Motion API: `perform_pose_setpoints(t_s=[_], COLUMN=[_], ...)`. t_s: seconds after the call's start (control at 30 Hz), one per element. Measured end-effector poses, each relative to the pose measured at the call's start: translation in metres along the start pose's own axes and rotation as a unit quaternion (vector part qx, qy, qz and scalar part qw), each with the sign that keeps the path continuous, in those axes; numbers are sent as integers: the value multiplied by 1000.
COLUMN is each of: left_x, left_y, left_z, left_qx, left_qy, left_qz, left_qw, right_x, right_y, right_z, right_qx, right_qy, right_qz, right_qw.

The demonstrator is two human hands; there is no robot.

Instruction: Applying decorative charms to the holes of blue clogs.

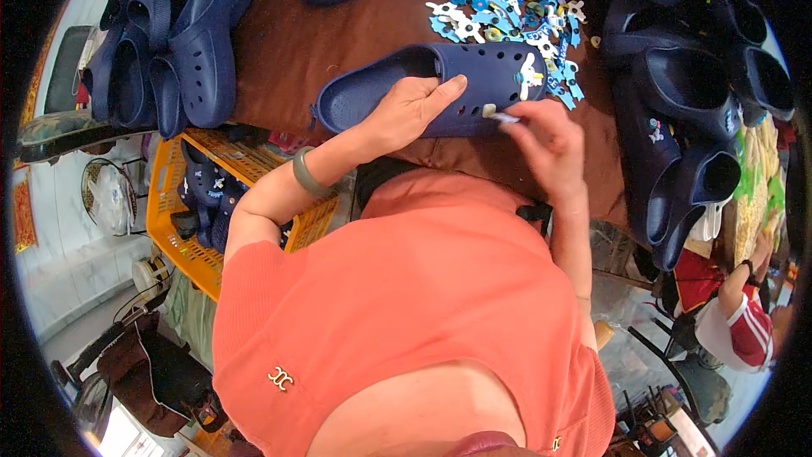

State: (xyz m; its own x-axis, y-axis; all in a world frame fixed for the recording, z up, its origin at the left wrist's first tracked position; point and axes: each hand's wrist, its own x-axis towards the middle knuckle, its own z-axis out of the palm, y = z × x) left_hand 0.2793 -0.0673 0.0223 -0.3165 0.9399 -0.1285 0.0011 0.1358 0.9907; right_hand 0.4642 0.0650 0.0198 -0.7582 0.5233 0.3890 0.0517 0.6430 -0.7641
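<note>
A navy foam clog [381,76] lies sideways on the brown cloth in front of me, its toe with round holes pointing right. My left hand [410,110] is closed around the clog's near side, thumb over its upper edge. A white character charm [530,74] sits on the toe. Between the thumb and fingertips of my right hand [551,140] is a small pale shoe charm [504,117], held against the near side of the toe. The fingers partly hide this charm, and a small pale yellowish piece [489,108] shows just beside it.
Beyond the clog lies a loose pile of blue, white and yellow charms [499,4]. More navy clogs stand at the left [203,59] and right [677,76] of the brown cloth [288,42]. A yellow crate [161,195] holds clogs at lower left. Another person's arm [736,288] shows at right.
</note>
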Motion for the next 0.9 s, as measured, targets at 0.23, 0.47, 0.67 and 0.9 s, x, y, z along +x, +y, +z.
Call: perform_pose_setpoints(t_s=[0.23, 0.47, 0.67, 0.9], left_x=[4, 1, 0, -9], left_y=[-15, -19, -18, -8], left_z=[-9, -5, -7, -2], left_qx=[56, 130, 239, 252], left_qy=[-19, 5, 10, 1], left_qz=[-18, 83, 159, 254], left_qw=[998, 988, 958, 934], right_x=[9, 20, 32, 36], right_y=[-5, -13, -16, -25], right_z=[28, 27, 22, 26], right_qx=[-76, -48, -84, -110], right_qy=[-22, -66, -120, -98], right_qz=[-117, 5, 52, 37], right_qw=[990, 997, 988, 988])
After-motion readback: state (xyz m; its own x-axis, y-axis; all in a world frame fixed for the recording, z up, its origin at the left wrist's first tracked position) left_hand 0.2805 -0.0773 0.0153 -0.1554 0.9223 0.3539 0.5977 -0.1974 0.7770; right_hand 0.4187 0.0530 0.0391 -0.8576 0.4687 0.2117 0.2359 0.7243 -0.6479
